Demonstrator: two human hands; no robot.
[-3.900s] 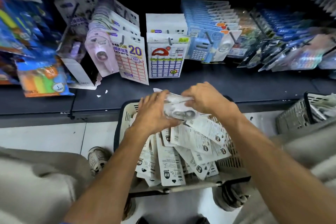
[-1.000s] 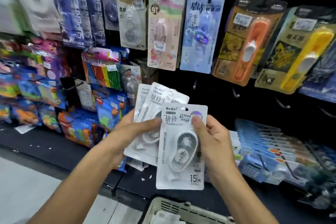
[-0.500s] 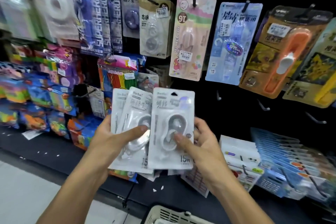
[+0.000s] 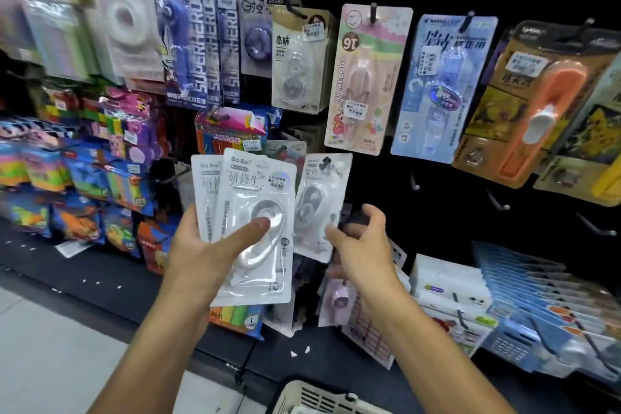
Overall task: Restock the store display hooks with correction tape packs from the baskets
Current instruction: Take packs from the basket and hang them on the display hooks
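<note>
My left hand (image 4: 198,252) holds a fanned stack of white correction tape packs (image 4: 255,228), thumb pressed on the clear blister of the front one. A single matching pack (image 4: 319,205) hangs tilted just to the right, with a dark hook end showing at its top hole. My right hand (image 4: 363,245) sits beside it with fingers spread, the index fingertip touching its lower right edge and the thumb well off it. The rim of the white basket (image 4: 316,397) shows at the bottom edge.
Other tape packs fill the pegboard above: a pink one (image 4: 366,77), a blue one (image 4: 440,87), an orange one (image 4: 537,104). Bare hooks (image 4: 497,202) stick out of the dark board at right. Sticker packs (image 4: 447,299) stand on the lower shelf.
My right hand has taken the front pack off the stack, moved it right and up onto a hook, and loosened its fingers. The view has tilted up slightly.
</note>
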